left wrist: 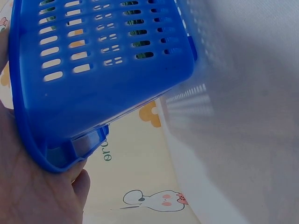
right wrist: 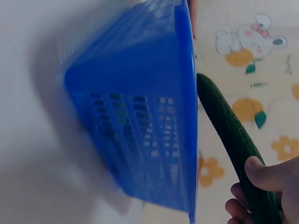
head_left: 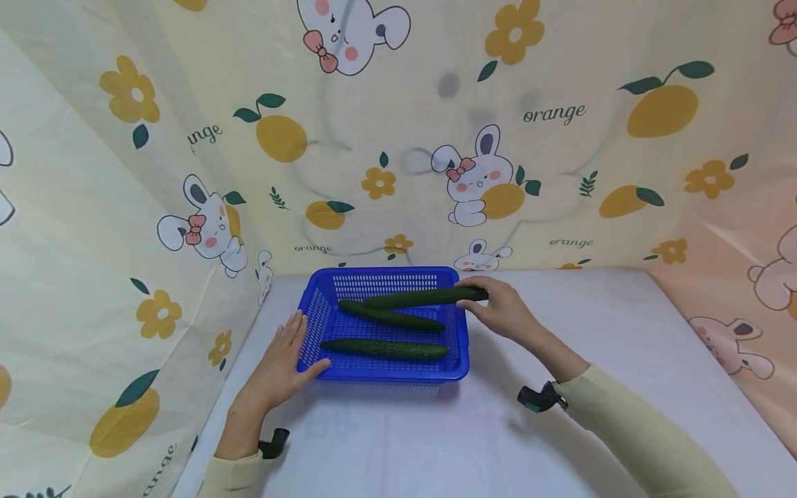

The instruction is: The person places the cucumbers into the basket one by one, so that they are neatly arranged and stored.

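My right hand (head_left: pixel 498 304) holds a dark green cucumber (head_left: pixel 417 298) by its right end, above the right rim of a blue plastic basket (head_left: pixel 386 374). In the right wrist view, thumb and fingers wrap this cucumber (right wrist: pixel 229 126), whose far end overlaps the rim. Two more cucumbers lie inside the basket: one slants across the middle (head_left: pixel 398 318), the other lies along the front (head_left: pixel 386 349). My left hand (head_left: pixel 283 363) rests against the basket's left front corner, fingers extended along the side and thumb over the rim. In the left wrist view, the palm (left wrist: pixel 32 186) lies at the rim.
The basket stands on a white-covered table (head_left: pixel 398 436). Behind it hangs a cream curtain (head_left: pixel 398 124) printed with rabbits, oranges and flowers, which also lines both sides. A dark wrist camera (head_left: pixel 540 398) sits at the right sleeve, another camera (head_left: pixel 274 443) at the left.
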`<state>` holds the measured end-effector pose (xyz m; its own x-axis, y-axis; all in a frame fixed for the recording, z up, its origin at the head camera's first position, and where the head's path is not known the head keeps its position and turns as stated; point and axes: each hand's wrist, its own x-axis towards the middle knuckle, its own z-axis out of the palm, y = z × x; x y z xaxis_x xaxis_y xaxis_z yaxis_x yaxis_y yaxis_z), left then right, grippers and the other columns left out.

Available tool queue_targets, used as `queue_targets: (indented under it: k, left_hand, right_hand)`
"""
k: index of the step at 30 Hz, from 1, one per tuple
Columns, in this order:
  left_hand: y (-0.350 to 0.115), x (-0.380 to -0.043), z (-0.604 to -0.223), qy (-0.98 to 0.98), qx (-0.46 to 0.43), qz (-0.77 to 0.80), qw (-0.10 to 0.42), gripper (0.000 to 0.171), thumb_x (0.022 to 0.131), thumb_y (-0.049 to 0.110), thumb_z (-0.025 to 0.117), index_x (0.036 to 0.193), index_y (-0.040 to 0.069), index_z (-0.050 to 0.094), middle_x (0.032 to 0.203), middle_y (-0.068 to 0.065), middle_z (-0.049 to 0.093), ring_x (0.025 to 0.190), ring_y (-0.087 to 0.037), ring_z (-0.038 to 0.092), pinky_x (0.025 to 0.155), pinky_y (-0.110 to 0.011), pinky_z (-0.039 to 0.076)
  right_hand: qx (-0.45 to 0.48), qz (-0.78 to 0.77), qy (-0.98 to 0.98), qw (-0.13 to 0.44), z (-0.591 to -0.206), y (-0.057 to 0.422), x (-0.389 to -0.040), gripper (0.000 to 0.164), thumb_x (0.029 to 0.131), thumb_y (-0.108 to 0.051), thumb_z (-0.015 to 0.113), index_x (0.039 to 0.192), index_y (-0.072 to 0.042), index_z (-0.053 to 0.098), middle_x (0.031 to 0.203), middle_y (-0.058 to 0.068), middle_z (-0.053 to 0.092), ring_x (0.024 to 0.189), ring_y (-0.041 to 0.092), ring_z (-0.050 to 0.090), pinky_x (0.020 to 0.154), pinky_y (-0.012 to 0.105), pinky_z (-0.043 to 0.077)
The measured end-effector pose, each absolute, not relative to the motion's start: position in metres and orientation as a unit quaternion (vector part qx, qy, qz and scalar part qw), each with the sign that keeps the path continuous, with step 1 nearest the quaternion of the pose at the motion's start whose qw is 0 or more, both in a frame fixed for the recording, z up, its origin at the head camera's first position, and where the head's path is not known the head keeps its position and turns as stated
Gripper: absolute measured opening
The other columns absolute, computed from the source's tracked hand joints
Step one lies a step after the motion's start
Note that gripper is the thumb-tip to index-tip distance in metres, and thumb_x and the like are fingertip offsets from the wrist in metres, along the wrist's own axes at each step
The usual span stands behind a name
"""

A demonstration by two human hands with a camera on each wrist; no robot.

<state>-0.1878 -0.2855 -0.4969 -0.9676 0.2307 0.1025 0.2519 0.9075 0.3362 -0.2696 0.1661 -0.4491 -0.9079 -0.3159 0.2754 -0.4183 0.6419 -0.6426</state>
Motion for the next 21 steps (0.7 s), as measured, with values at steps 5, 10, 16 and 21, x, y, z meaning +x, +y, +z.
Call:
queue_targets:
  k: [5,10,16,21]
  left_hand:
    - [-0.285,-0.187,-0.496,-0.976,-0.122,-0.176,0.03,0.109,0.099,0.059,0.069,0.17,-0.003,0.015,0.179,-0.021,0.009,0.166,-0.041,0.008,0.133,-0.063,0.012]
    - [-0.285,-0.187,-0.495,-0.976,-0.121,-0.178,0.028,0.109,0.099,0.061,0.068,0.17,-0.003,0.016,0.179,-0.021,0.009,0.166,-0.041,0.008,0.133,-0.063,0.012]
    - [-0.285,-0.187,-0.494,-0.976,-0.12,-0.178,0.025,0.111,0.098,0.067,0.065,0.17,-0.002,0.015,0.18,-0.02,0.008,0.166,-0.039,0.007,0.133,-0.063,0.012]
    - [-0.286,-0.187,-0.495,-0.976,-0.118,-0.181,0.021,0.111,0.098,0.067,0.065,0.17,-0.001,0.015,0.18,-0.02,0.008,0.166,-0.04,0.006,0.133,-0.061,0.009]
  right_hand:
    - [0.209,0.367,-0.905,0.055,-0.452,0.139,-0.275,0.036,0.099,-0.022,0.081,0.132,-0.009,0.074,0.135,0.016,0.072,0.126,0.038,0.068,0.105,0.058,0.058]
    - [0.21,0.364,-0.907,0.037,-0.455,0.115,-0.278,0.037,0.098,-0.023,0.081,0.132,-0.009,0.075,0.133,0.013,0.074,0.122,0.034,0.069,0.101,0.055,0.06]
    - [0.219,0.357,-0.908,0.025,-0.461,0.092,-0.281,0.036,0.098,-0.024,0.082,0.13,-0.008,0.076,0.134,0.013,0.074,0.124,0.034,0.069,0.104,0.056,0.058]
    - [0.212,0.355,-0.91,0.01,-0.469,0.077,-0.286,0.034,0.097,-0.024,0.083,0.127,-0.009,0.077,0.131,0.012,0.075,0.12,0.032,0.07,0.101,0.054,0.058]
